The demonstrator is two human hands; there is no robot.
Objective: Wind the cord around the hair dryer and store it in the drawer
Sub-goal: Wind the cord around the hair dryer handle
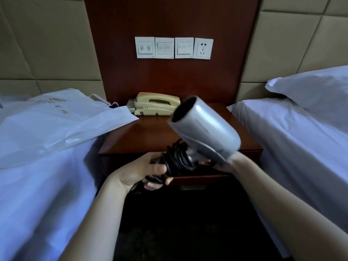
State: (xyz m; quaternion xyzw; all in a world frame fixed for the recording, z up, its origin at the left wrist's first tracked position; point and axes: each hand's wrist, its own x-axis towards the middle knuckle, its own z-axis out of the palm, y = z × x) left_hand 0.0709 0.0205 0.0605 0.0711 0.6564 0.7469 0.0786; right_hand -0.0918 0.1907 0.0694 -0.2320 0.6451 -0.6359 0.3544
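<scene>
- The left bed (37, 185) carries a white plastic bag (56, 125), whose corner hangs over onto the table (143, 136).
- The left hand (139, 172) is held in front of the table edge. Its fingers (154, 184) curl under the handle end and the thumb lies across the top, so it grips the handle with the cord on it. I judge that this grip keeps the turns from slipping off.
- The cord (177, 159) is black and wound in many loops round the handle. A few loops bunch inside the left palm, and the plug is not visible. The winding looks about finished.
- At the back of the table sits a beige phone (156, 103). On the wood panel above it are three switch plates (163, 48) and a socket (203, 48) with nothing plugged in.
- The drawer (197, 178) front is just behind and below the hands. Whether it is open at all I cannot tell, because the hands cover much of it and the light is dim.
- The dryer (205, 127) is silver and held in the air above the front of the table. Its barrel tilts up and its mouth points toward the phone. It is blurred.
- The right hand (231, 162) is mostly hidden behind the rear of the barrel. One of its fingers (204, 162) reaches under the neck where the handle meets the barrel, so it seems to hold the dryer there and steady the heavy end.
- The right bed (301, 147) has a pillow (310, 91) at its head.
- One hand must come free to pull the drawer.
</scene>
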